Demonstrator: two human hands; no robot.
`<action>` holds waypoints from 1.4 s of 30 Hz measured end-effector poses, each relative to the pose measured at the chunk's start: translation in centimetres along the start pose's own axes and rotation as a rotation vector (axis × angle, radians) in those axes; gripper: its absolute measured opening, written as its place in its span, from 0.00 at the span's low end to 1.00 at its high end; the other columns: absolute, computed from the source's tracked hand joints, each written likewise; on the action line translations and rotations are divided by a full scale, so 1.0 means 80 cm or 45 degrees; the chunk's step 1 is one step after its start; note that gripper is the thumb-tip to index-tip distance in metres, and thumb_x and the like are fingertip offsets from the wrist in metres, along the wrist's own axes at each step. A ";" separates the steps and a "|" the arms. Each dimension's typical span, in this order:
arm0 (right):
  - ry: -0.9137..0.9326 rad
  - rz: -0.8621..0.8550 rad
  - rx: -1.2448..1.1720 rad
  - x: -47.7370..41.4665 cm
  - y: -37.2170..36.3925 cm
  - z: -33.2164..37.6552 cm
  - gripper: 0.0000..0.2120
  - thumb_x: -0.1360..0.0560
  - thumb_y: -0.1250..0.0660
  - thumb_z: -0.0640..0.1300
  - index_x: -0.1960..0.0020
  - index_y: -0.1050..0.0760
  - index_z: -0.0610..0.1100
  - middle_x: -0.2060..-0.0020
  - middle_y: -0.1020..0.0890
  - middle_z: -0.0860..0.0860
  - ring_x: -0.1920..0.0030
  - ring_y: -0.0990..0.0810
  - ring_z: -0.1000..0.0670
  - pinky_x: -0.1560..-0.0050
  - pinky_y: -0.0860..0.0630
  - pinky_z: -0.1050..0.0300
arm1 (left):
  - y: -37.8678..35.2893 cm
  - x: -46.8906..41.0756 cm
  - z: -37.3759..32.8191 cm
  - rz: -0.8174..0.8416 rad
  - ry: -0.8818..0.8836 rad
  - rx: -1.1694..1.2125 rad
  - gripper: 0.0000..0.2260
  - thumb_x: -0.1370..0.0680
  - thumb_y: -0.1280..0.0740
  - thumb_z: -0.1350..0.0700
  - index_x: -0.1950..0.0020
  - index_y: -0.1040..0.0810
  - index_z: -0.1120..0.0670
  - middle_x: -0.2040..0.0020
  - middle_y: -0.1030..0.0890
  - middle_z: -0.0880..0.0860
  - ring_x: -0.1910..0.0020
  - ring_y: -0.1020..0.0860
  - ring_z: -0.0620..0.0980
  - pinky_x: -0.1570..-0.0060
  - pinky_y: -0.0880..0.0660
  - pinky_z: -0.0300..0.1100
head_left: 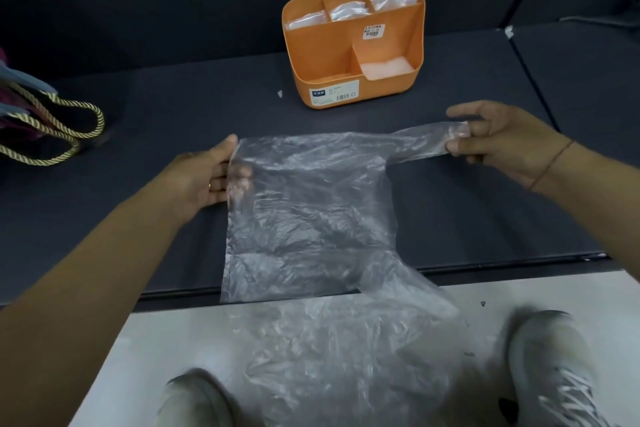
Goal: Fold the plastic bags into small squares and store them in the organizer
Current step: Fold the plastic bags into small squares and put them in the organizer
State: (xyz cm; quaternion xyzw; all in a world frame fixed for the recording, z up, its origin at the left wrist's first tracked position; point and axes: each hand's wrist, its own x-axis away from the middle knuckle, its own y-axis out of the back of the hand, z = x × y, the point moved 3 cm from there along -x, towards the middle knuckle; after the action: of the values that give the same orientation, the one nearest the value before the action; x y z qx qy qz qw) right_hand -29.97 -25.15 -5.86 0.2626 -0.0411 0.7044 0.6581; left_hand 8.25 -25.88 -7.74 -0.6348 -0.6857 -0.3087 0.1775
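Left hand [211,177] grips bag [311,211] by its left edge, right hand [498,139] pinches one handle; bag stretched between them over the tabletop [138,135] near edge, lower half hanging past it. Best lay flat, align handles, smooth before creasing. Organizer [391,88] at far edge, tote [20,118] at left edge, open room between

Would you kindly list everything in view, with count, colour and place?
bag: one, clear, spread above table edge
organizer: one, orange, far on table
folded bags: four, whitish, in organizer compartments
loose plastic: count unclear, clear, over floor
tote: one, maroon and grey, gold rope handles, table's left
table: one, dark
floor: pale grey, below
shoes: two, grey, on floor
left hand: grips bag's left edge
right hand: pinches bag's handle
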 end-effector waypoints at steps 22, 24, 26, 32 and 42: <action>0.031 -0.374 -0.043 -0.029 -0.010 -0.010 0.12 0.23 0.32 0.45 0.42 0.29 0.43 0.54 0.19 0.46 0.59 0.20 0.54 0.62 0.22 0.63 | 0.008 -0.013 0.017 -0.496 -0.262 0.135 0.07 0.21 0.30 0.54 0.51 0.20 0.58 0.57 0.18 0.54 0.70 0.19 0.41 0.68 0.24 0.33; 0.121 -0.326 0.142 -0.005 -0.025 -0.003 0.10 0.24 0.31 0.48 0.46 0.26 0.45 0.56 0.19 0.48 0.60 0.20 0.55 0.62 0.24 0.62 | 0.015 0.003 0.024 -0.642 -0.446 -0.064 0.11 0.20 0.32 0.56 0.41 0.23 0.60 0.46 0.20 0.57 0.59 0.20 0.42 0.58 0.25 0.30; 0.176 -0.110 0.231 0.033 -0.048 -0.002 0.12 0.28 0.30 0.56 0.52 0.23 0.49 0.57 0.19 0.52 0.60 0.21 0.58 0.60 0.25 0.66 | 0.008 0.034 0.032 -0.738 -0.707 -0.506 0.17 0.19 0.34 0.54 0.33 0.28 0.58 0.34 0.27 0.55 0.41 0.26 0.45 0.42 0.32 0.31; 0.332 0.378 0.794 0.137 -0.099 -0.054 0.34 0.45 0.32 0.72 0.42 0.34 0.62 0.47 0.31 0.66 0.46 0.31 0.62 0.47 0.37 0.69 | -0.059 0.089 0.099 -0.334 -0.847 -1.187 0.37 0.21 0.52 0.34 0.20 0.46 0.57 0.20 0.47 0.53 0.21 0.52 0.49 0.24 0.61 0.39; 1.046 -0.631 0.967 0.143 -0.042 -0.078 0.05 0.28 0.32 0.36 0.62 0.20 0.39 0.62 0.19 0.44 0.59 0.28 0.48 0.55 0.32 0.54 | -0.074 0.084 0.118 -0.331 -0.811 -1.539 0.39 0.23 0.62 0.32 0.20 0.56 0.57 0.19 0.56 0.53 0.21 0.59 0.48 0.24 0.65 0.43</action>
State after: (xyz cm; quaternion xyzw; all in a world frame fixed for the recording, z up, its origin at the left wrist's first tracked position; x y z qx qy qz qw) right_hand -28.73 -11.82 -7.27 0.1873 0.5323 0.5395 0.6249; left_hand 3.00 -14.61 -11.68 -0.5948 -0.4827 -0.4539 -0.4553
